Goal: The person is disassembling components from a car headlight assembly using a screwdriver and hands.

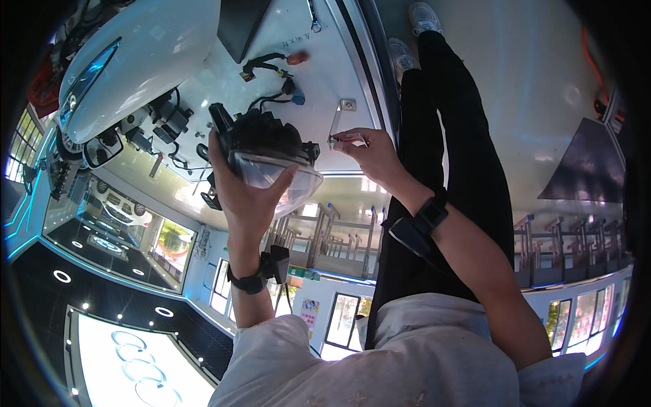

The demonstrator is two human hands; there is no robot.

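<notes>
My left hand grips a car lamp with a black ribbed housing and a clear lens, its thumb on the lens. The lamp is held over the near part of a white panel. To its right, my right hand is closed in a pinch on the end of a thin metal bracket. The bracket's other end meets the panel at a small plate with a round hole or fastener. My fingers partly hide the pinched end. A gap separates my right fingertips from the lamp.
Beyond the lamp lie cable pieces with connectors and another with a blue plug. A spanner and a dark flat panel are farther off. At left are a glossy white car part and black modules.
</notes>
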